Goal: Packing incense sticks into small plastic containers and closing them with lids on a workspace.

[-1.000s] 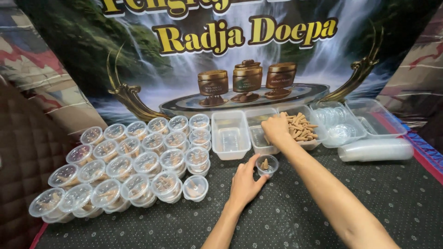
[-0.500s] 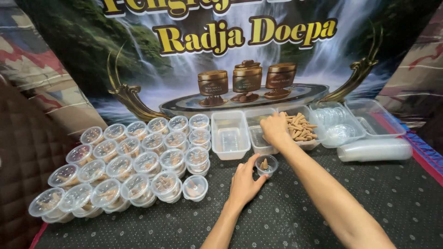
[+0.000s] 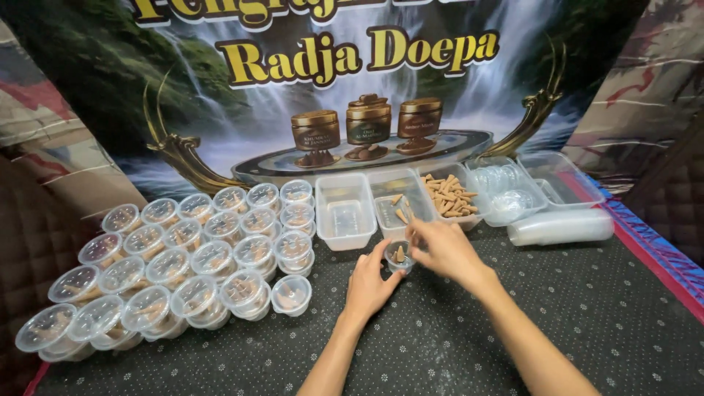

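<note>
I see my left hand (image 3: pixel 369 282) cupped around the near-left side of a small clear cup (image 3: pixel 398 256) on the dotted mat (image 3: pixel 455 337), thumb and fingers partly curled on its rim. My right hand (image 3: pixel 442 248) hovers at the cup's right edge, fingertips pinched together; whether they grip a cone I cannot tell. Just beyond stands a tray of incense cones (image 3: pixel 447 196). Lidded cups (image 3: pixel 183 268) crowd the left; the mat near and right lies open.
</note>
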